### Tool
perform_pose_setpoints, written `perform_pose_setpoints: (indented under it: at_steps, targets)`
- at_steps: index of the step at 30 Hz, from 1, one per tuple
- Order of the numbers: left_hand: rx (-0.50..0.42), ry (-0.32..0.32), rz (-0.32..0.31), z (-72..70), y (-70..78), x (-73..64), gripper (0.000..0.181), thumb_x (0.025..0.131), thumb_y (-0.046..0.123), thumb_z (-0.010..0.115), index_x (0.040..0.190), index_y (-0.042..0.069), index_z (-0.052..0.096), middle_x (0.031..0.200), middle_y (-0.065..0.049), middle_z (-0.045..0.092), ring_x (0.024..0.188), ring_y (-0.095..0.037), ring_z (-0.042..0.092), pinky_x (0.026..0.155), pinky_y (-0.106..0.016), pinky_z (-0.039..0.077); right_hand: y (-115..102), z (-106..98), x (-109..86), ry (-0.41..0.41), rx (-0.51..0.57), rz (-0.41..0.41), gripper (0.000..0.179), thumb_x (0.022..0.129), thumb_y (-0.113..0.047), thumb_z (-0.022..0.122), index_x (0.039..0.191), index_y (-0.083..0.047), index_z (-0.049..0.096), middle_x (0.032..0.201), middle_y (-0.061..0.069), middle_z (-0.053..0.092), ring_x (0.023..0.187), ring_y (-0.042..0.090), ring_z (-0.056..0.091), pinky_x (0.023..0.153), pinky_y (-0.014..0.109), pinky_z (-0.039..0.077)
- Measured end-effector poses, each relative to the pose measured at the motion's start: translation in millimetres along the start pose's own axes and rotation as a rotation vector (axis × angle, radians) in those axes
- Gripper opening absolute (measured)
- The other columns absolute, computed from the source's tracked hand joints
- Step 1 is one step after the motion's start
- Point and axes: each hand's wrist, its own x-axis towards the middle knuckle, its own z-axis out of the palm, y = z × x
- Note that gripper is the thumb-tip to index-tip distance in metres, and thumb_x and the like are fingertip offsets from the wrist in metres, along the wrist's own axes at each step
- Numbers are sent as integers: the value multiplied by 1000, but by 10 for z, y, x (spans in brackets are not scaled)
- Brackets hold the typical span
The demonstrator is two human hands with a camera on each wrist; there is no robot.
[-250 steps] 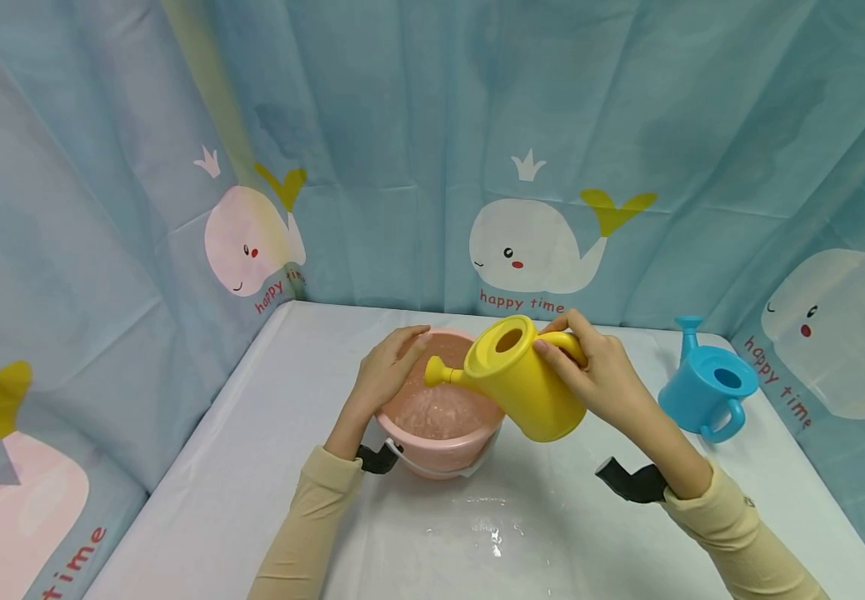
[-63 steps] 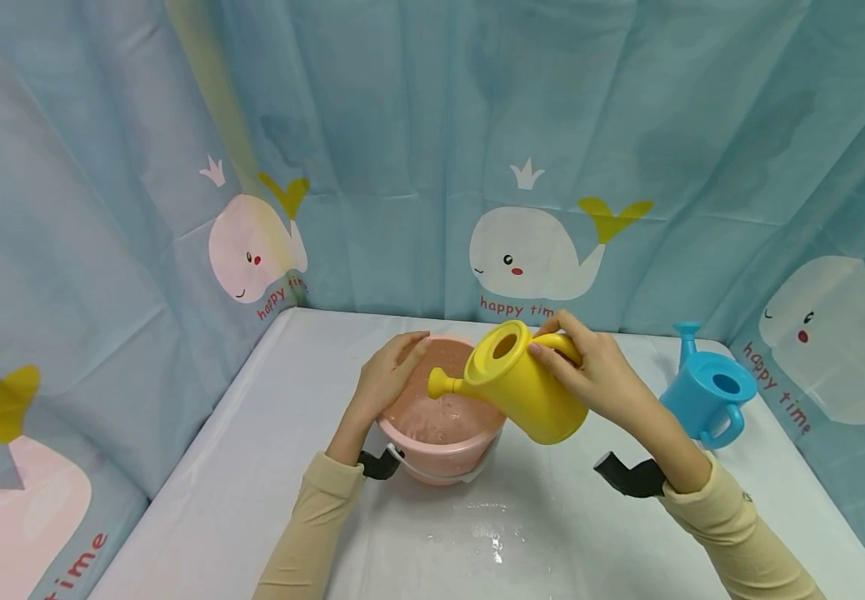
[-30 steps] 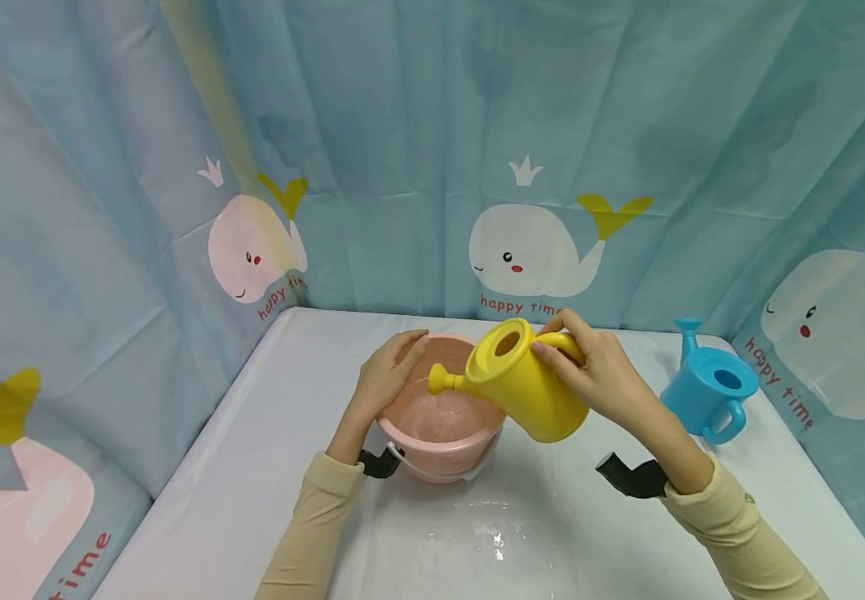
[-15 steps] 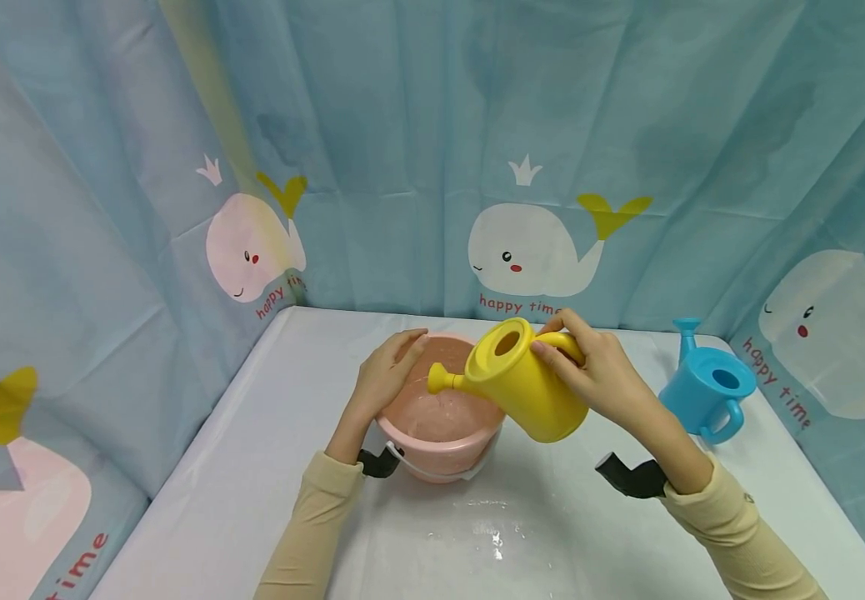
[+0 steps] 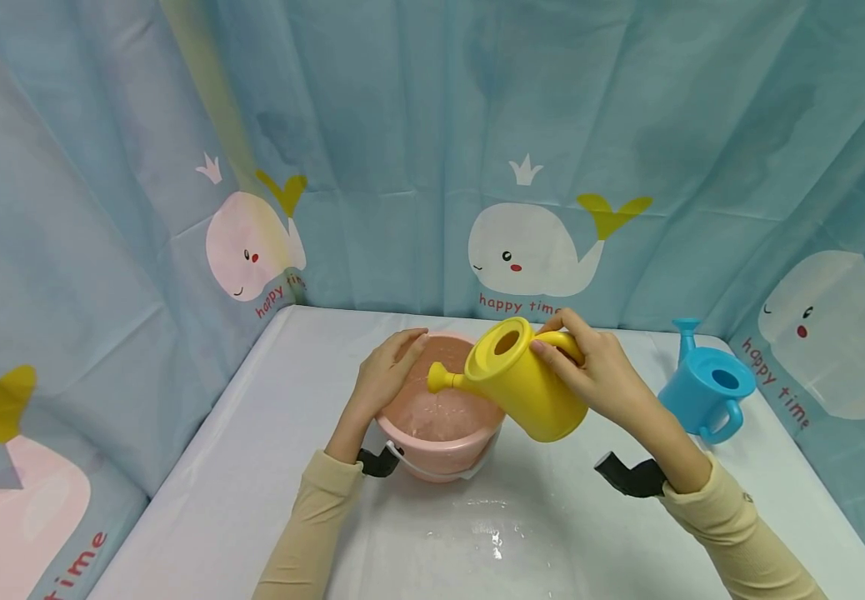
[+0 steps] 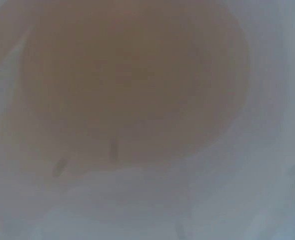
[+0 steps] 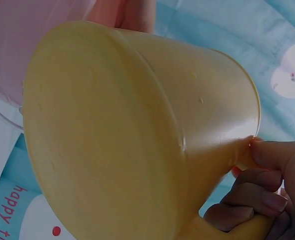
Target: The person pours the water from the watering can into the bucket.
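In the head view a pink bucket [image 5: 440, 458] with a white handle stands on the white-covered table, with rippling water inside. My left hand [image 5: 387, 373] holds the bucket's left rim, thumb toward the inside; the outer fingers are partly hidden. The right hand [image 5: 590, 367] grips the handle of a yellow watering can [image 5: 530, 392], tilted with its spout over the bucket. Thin streams fall from the spout. In the right wrist view the can's round base [image 7: 102, 135] fills much of the picture, and curled fingers [image 7: 252, 195] wrap its handle. The left wrist view is blurred.
A blue watering can [image 5: 706, 392] stands upright at the right back of the table. Wet patches [image 5: 492, 533] shine on the white cover in front of the bucket. A blue curtain [image 5: 402, 167] with whale prints hangs behind and at both sides.
The water in the bucket churned more strongly several seconds ago; now it ripples more gently. Both hands and the tilted yellow watering can have stayed nearly in place.
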Motion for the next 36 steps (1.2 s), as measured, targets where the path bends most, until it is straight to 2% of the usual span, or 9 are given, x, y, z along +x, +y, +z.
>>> perform_pose_setpoints:
  at_steps: [19, 36]
  targets:
    - [-1, -8, -15, -5, 17, -10, 49, 94, 55, 40, 131, 25, 52, 134, 0, 52, 125, -24, 46, 101, -53, 36, -9, 4, -4, -3, 1, 2, 17, 92, -24, 58, 99, -11, 50, 64, -1, 48, 52, 12, 44, 47, 22, 42]
    - [-10, -6, -17, 3, 11, -17, 49, 94, 54, 41, 132, 25, 52, 135, 0, 51, 125, -24, 46, 100, -53, 38, -28, -5, -4, -16, 8, 10, 17, 92, -24, 58, 100, -11, 50, 64, -1, 47, 53, 12, 44, 48, 21, 42]
